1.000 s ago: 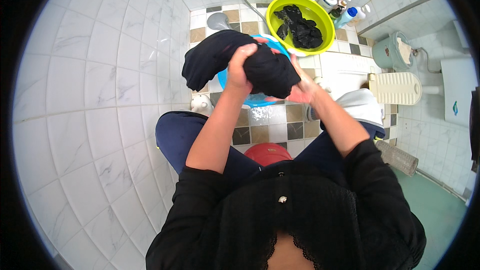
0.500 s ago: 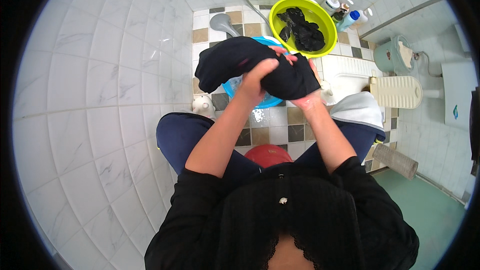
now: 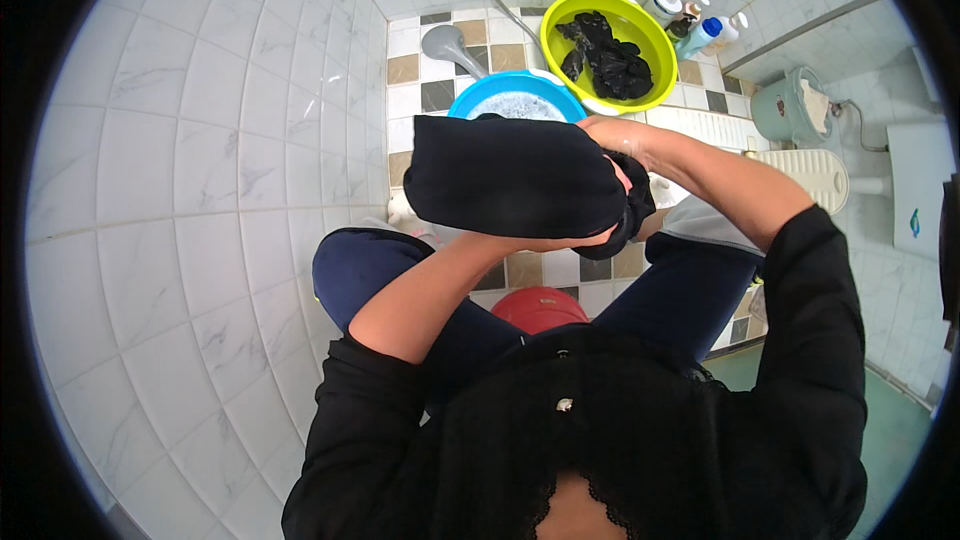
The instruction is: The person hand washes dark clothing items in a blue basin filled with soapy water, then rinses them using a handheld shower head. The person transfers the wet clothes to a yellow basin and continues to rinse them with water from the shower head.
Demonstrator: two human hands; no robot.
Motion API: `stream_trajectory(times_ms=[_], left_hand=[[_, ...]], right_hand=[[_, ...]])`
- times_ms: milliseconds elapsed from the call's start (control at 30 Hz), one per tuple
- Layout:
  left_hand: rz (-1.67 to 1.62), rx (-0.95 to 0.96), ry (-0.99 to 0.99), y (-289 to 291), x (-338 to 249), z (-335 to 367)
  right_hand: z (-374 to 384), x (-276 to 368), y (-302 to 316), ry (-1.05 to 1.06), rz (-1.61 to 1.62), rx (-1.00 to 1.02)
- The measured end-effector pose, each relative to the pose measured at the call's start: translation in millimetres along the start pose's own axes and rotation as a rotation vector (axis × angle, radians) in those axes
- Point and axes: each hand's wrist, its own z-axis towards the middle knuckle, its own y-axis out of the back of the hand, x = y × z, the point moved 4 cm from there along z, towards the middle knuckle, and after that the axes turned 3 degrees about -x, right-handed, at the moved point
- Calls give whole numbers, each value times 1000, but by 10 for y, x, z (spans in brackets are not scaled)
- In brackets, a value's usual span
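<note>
A black garment point(image 3: 515, 175), bunched and folded over, is held up in front of me above the floor. My left hand point(image 3: 570, 240) comes from below and supports its near lower edge; most of that hand is covered by the cloth. From the right, my right hand point(image 3: 610, 133) bends over the garment's far right end and grips it, its fingers partly hidden. A gathered part of the fabric hangs at the right end. Just beyond the garment, a blue basin point(image 3: 475, 90) of sudsy water is partly covered by it.
A lime-green basin point(image 3: 665, 65) with dark wet clothes stands beyond on the right, several pump bottles point(image 3: 700, 35) beside it. A grey shower head point(image 3: 452, 45) lies on the checkered tiles. A squat toilet, a greenish bucket point(image 3: 775, 110) and a red stool point(image 3: 540, 308) also show.
My right forearm has swung outward and its hand has moved to the garment's far right side. The garment has turned and spread into a broad fold, and more of the blue basin shows.
</note>
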Motion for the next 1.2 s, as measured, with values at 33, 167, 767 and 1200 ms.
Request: stream_trajectory(times_ms=[33, 167, 767, 1200], left_hand=[[-122, 22, 62, 10, 43, -19], [-171, -82, 123, 103, 160, -44], [-1074, -198, 416, -18, 561, -141], [-2074, -571, 797, -44, 837, 53]], right_hand=[[25, 24, 13, -26, -115, -31], [431, -103, 167, -74, -311, -86], [509, -249, -177, -276, 414, 174], [175, -453, -242, 308, 1223, 404]])
